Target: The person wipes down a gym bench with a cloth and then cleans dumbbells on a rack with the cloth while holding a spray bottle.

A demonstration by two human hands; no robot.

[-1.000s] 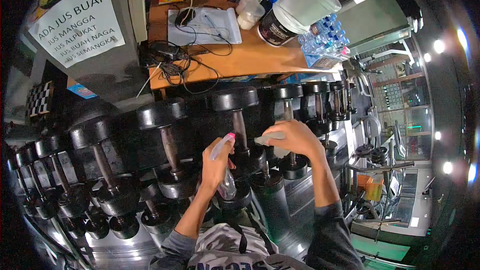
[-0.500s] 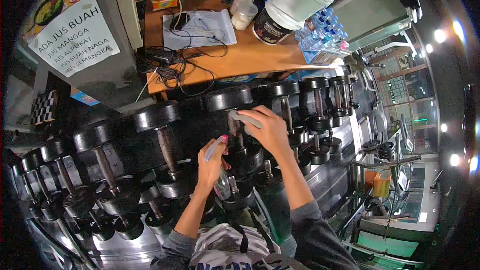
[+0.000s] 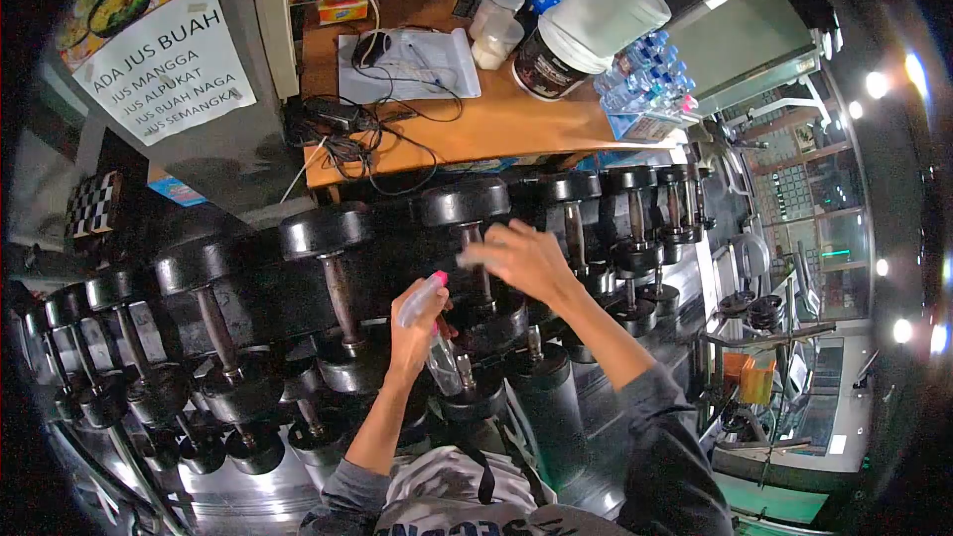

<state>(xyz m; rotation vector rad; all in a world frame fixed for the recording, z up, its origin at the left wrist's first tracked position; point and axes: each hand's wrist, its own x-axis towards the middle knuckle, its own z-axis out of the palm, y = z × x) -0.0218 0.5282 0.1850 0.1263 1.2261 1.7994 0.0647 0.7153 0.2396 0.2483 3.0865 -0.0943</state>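
Note:
My left hand (image 3: pixel 415 326) is wrapped round the neck of a clear spray bottle (image 3: pixel 444 367) with a pink nozzle tip. At the handle of a black dumbbell (image 3: pixel 462 202) on the rack is my right hand (image 3: pixel 524 260), its fingers curled and smeared by motion. A small grey cloth (image 3: pixel 471 255) is pinched in those fingers, mostly hidden by them. The dumbbell's worn handle runs between its two round black heads, and the lower head lies just beyond the spray bottle.
Several more dumbbells (image 3: pixel 338 300) line the rack on both sides, with a lower row beneath. Behind stands a wooden table (image 3: pixel 516 134) with tangled cables (image 3: pixel 342 119), papers, a white tub (image 3: pixel 546 65) and bottled water (image 3: pixel 645 79). Gym machines stand at right.
My right hand has shifted slightly down along the dumbbell handle with the cloth, its wrist turning. My left hand still holds the spray bottle. The whole view has moved slightly.

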